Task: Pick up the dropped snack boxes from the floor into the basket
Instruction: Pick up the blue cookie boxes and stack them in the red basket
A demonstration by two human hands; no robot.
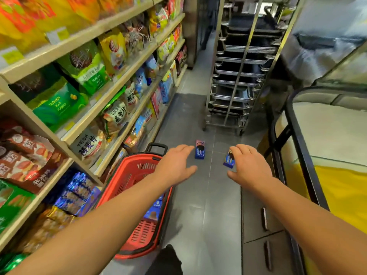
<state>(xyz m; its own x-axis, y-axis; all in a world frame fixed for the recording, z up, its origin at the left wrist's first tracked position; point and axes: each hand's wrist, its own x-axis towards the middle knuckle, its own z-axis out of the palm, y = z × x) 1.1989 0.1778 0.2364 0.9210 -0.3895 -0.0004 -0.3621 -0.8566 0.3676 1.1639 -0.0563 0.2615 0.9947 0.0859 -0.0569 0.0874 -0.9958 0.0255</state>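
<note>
Left hand: the left hand [174, 165] reaches forward at the centre of the frame, palm down, fingers straight and spread, thumb out to the right; it holds nothing, and its fingertips end just left of the left snack box.
Right hand: the right hand [249, 167] reaches forward right of centre, palm down, fingers extended and slightly bent, thumb out to the left; it covers the right edge of the right snack box, and whether the fingers touch the box I cannot tell.
Left snack box: the left snack box [200, 149] is blue and pink and lies flat on the floor [206, 205], just above the middle of the frame, between the two hands.
Right snack box: the right snack box [229, 160] has the same colours and lies on the floor to the right of the first one, well apart from it, its right side hidden under the right hand.
Basket: the red basket [131, 183] stands on the floor at lower centre-left, partly behind the left forearm, its black handle [156, 148] at the far end; blue boxes [154, 210] lie inside it.
Shelves: shelves [83, 100] packed with snack bags fill the left of the frame.
Tray rack: a metal tray rack [238, 76] on wheels stands at upper centre-right.
Counter: a counter [327, 145] with a black rail runs along the right edge.
</note>
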